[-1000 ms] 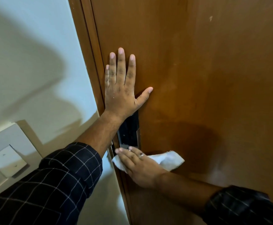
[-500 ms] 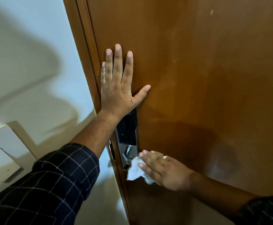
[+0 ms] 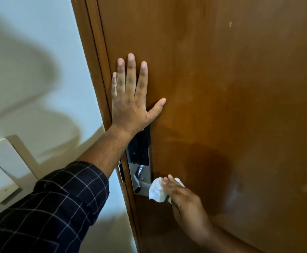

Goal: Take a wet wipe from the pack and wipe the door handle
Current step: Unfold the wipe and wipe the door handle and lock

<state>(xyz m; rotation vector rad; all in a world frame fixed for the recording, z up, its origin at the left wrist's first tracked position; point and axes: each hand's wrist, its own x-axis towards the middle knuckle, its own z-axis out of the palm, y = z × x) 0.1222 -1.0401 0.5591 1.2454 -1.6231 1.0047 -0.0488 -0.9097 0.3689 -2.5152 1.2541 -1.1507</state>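
My right hand (image 3: 184, 199) grips a crumpled white wet wipe (image 3: 156, 191) and presses it around the silver lever of the door handle (image 3: 143, 183), whose outer end is hidden under the wipe. The handle sits on a silver plate below a black electronic lock panel (image 3: 139, 147). My left hand (image 3: 130, 95) lies flat on the brown wooden door (image 3: 231, 88) above the lock, fingers spread and holding nothing. The wipe pack is not in view.
The brown door frame (image 3: 92, 52) runs down the left of the door. Left of it is a pale wall with a white switch plate (image 3: 1, 176) at the lower left.
My right hand has slid with the wipe from the lock plate to the right and down along the lever, uncovering the handle's base. My left hand stays flat on the door.
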